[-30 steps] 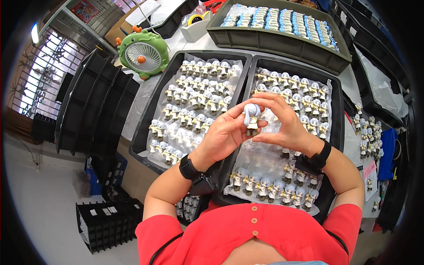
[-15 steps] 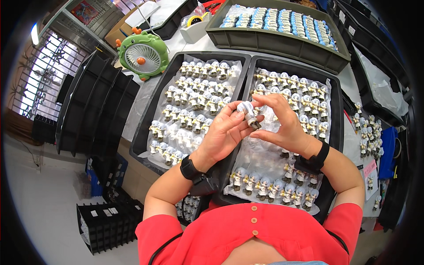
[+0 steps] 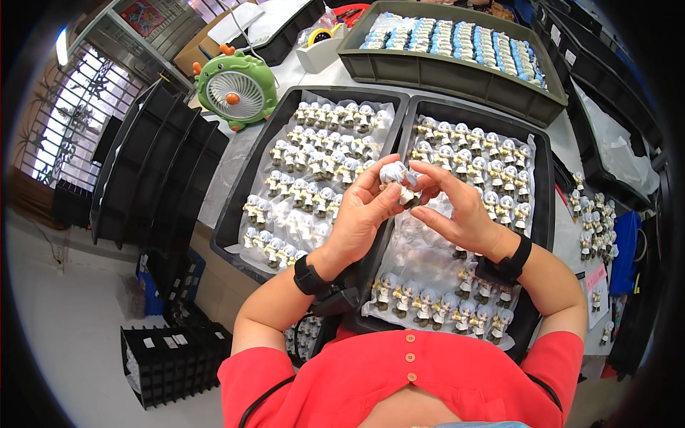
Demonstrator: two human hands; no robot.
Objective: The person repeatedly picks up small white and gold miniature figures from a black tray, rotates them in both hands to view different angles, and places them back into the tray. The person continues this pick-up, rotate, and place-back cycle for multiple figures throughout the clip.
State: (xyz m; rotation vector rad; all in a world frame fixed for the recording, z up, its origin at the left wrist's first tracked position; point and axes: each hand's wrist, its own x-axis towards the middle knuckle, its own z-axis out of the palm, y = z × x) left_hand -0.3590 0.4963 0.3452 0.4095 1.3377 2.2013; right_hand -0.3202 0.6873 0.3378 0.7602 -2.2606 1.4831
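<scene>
Above the gap between two black trays, a small figurine [image 3: 397,178] with pale grey-blue hair, white clothes and dark feet is held in my hands. My left hand [image 3: 365,214] pinches it between thumb and fingers from the left side. From the right, my right hand [image 3: 460,217] curls around it, index finger at the hair and thumb by the feet. Similar figurines stand in rows on white sheeting in the left tray [image 3: 232,214] and the right tray [image 3: 546,185]. My forearms hide part of the right tray's rows.
Behind the trays stands an olive crate [image 3: 457,84] of blue-and-white pieces. A green fan [image 3: 235,85] and a white tape dispenser [image 3: 319,55] are at the back left. Stacked black trays [image 3: 153,171] rise on the left. More figurines [image 3: 594,225] and a blue container [image 3: 628,250] lie right.
The figurine has turned in my fingers and is more upright. My right hand's fingers have closed in on it, and both hands stay over the same spot.
</scene>
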